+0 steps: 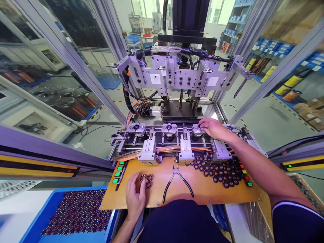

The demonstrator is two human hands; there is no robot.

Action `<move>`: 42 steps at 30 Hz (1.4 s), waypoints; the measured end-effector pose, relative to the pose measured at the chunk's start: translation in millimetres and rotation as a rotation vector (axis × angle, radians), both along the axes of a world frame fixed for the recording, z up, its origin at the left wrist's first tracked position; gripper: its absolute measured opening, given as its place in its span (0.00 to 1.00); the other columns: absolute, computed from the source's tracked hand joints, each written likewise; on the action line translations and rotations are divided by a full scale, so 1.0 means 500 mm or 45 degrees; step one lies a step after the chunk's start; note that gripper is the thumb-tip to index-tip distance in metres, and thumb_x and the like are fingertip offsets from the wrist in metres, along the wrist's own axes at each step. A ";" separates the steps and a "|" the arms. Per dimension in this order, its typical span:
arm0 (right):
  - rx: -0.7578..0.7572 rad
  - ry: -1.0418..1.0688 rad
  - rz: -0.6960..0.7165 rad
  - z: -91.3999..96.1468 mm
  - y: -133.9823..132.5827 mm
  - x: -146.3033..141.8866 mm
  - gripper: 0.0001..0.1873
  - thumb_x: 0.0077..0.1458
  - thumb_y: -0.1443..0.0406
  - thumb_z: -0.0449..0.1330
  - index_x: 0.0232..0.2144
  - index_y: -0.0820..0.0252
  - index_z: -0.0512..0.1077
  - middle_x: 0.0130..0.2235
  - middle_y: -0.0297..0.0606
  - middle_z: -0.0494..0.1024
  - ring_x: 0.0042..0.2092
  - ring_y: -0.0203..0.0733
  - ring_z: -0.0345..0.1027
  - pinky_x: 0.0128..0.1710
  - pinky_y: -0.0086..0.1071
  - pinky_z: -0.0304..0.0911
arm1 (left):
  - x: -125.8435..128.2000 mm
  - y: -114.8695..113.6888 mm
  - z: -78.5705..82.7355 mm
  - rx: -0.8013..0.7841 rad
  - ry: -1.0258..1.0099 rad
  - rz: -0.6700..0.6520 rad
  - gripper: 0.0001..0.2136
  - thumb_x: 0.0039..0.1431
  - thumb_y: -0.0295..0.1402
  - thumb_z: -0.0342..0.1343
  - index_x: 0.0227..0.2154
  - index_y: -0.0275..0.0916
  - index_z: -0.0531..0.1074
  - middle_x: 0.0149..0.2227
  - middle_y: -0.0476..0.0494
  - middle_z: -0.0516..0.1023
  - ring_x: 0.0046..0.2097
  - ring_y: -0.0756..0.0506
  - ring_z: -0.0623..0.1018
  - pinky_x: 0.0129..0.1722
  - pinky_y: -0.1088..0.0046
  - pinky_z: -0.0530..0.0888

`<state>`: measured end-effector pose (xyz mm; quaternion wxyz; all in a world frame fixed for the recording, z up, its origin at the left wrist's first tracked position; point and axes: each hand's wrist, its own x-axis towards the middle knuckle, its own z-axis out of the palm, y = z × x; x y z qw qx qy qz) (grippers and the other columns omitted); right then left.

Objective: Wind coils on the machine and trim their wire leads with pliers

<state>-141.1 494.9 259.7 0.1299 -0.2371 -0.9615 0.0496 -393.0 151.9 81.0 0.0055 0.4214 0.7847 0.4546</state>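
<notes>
My left hand [136, 195] rests on the tan work board [162, 195], thumb and fingers apart around a small group of dark ring-shaped parts with copper-coloured windings [149, 184]. The thumb tip touches or overlaps one of them. My right hand [214, 129] reaches over the third holder [196, 129] of the machine, its fingertips closed together on top. What they pinch is hidden. Two holders further left, one in the middle [169, 128] and one at the far left [136, 127], each carry a dark round part. Between my hands lie cutting pliers [176, 173], handles spread.
Many more ring parts [220, 172] lie on the board's right side. A blue tray [32, 229] full of them stands at lower left. Green buttons [117, 174] line the left edge, and coloured buttons [249, 184] the right. The machine head [181, 77] hangs above the holders between aluminium posts.
</notes>
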 end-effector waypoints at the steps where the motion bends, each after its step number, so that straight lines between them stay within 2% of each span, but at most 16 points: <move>1: 0.013 -0.011 0.000 -0.001 0.000 -0.002 0.11 0.57 0.72 0.57 0.34 0.64 0.80 0.44 0.45 0.79 0.46 0.49 0.72 0.50 0.43 0.69 | 0.000 0.000 0.000 0.003 0.005 0.002 0.17 0.63 0.44 0.52 0.48 0.37 0.69 0.49 0.35 0.75 0.52 0.37 0.74 0.55 0.53 0.69; 6: 0.082 -0.046 0.003 0.001 -0.004 -0.002 0.12 0.57 0.72 0.57 0.34 0.63 0.81 0.45 0.45 0.80 0.46 0.50 0.73 0.49 0.43 0.70 | -0.002 0.000 -0.001 0.014 0.024 0.005 0.18 0.63 0.44 0.52 0.48 0.35 0.70 0.48 0.34 0.75 0.52 0.37 0.74 0.55 0.54 0.69; 12: 0.176 -0.048 -0.036 -0.015 -0.030 0.030 0.23 0.50 0.80 0.51 0.44 0.65 0.79 0.53 0.44 0.77 0.58 0.54 0.66 0.58 0.48 0.65 | -0.002 -0.001 -0.001 0.023 0.029 0.008 0.18 0.63 0.43 0.52 0.49 0.34 0.70 0.49 0.33 0.75 0.52 0.37 0.74 0.55 0.55 0.70; 17: 0.197 -0.050 -0.044 -0.035 -0.043 0.038 0.24 0.50 0.79 0.52 0.47 0.66 0.78 0.53 0.43 0.77 0.59 0.56 0.65 0.56 0.49 0.67 | -0.002 0.001 0.000 0.030 0.035 0.007 0.18 0.62 0.43 0.52 0.48 0.35 0.70 0.48 0.34 0.75 0.51 0.37 0.74 0.54 0.55 0.71; 22: 0.225 -0.001 -0.041 -0.049 -0.047 0.019 0.26 0.47 0.81 0.51 0.46 0.66 0.78 0.53 0.44 0.76 0.59 0.56 0.65 0.55 0.51 0.68 | -0.001 0.001 0.000 0.036 0.037 0.011 0.18 0.62 0.43 0.52 0.48 0.36 0.70 0.47 0.34 0.76 0.51 0.38 0.75 0.54 0.55 0.71; 26: 0.251 0.086 -0.047 -0.044 -0.058 0.010 0.23 0.48 0.80 0.52 0.43 0.66 0.78 0.50 0.44 0.78 0.56 0.56 0.69 0.52 0.50 0.70 | -0.001 0.002 0.001 0.041 0.034 0.017 0.18 0.62 0.43 0.53 0.47 0.36 0.71 0.47 0.34 0.76 0.51 0.37 0.75 0.54 0.54 0.71; 29: 0.287 0.208 -0.093 -0.024 -0.110 0.034 0.20 0.55 0.77 0.52 0.46 0.66 0.76 0.53 0.46 0.76 0.58 0.53 0.67 0.55 0.49 0.68 | 0.001 -0.006 0.010 0.044 0.026 0.022 0.18 0.61 0.43 0.53 0.47 0.36 0.71 0.47 0.34 0.76 0.51 0.37 0.75 0.54 0.54 0.70; 32: 0.324 0.388 -0.153 -0.022 -0.212 0.087 0.19 0.60 0.74 0.54 0.53 0.65 0.71 0.55 0.47 0.74 0.58 0.48 0.66 0.60 0.47 0.62 | 0.005 -0.030 0.033 0.059 0.001 0.035 0.19 0.61 0.43 0.53 0.48 0.35 0.70 0.49 0.33 0.75 0.53 0.37 0.74 0.56 0.54 0.68; 35: 0.274 0.500 -0.130 -0.071 -0.321 0.135 0.14 0.60 0.72 0.58 0.49 0.62 0.72 0.44 0.43 0.79 0.47 0.43 0.71 0.51 0.39 0.68 | 0.011 -0.058 0.070 0.073 -0.056 0.026 0.19 0.61 0.41 0.54 0.50 0.35 0.69 0.50 0.33 0.76 0.50 0.39 0.76 0.53 0.58 0.71; 37: 0.206 0.429 -0.138 -0.128 -0.369 0.152 0.08 0.61 0.72 0.57 0.42 0.62 0.74 0.37 0.40 0.78 0.39 0.42 0.71 0.43 0.37 0.69 | 0.017 -0.067 0.101 0.061 -0.114 -0.038 0.14 0.63 0.39 0.53 0.46 0.36 0.72 0.41 0.39 0.79 0.42 0.43 0.79 0.45 0.65 0.74; 40: 0.132 0.347 -0.223 -0.213 -0.391 0.159 0.10 0.63 0.71 0.54 0.36 0.63 0.76 0.32 0.42 0.75 0.36 0.43 0.67 0.38 0.37 0.66 | 0.037 -0.053 0.149 0.012 -0.205 -0.254 0.10 0.63 0.36 0.52 0.30 0.38 0.75 0.24 0.48 0.77 0.28 0.48 0.78 0.33 0.73 0.73; 42: 0.086 0.341 -0.281 -0.248 -0.386 0.157 0.12 0.62 0.72 0.53 0.33 0.63 0.77 0.31 0.43 0.73 0.34 0.44 0.65 0.35 0.37 0.64 | 0.060 -0.026 0.178 -0.020 -0.262 -0.431 0.11 0.59 0.35 0.57 0.23 0.39 0.73 0.20 0.51 0.75 0.25 0.50 0.75 0.29 0.75 0.72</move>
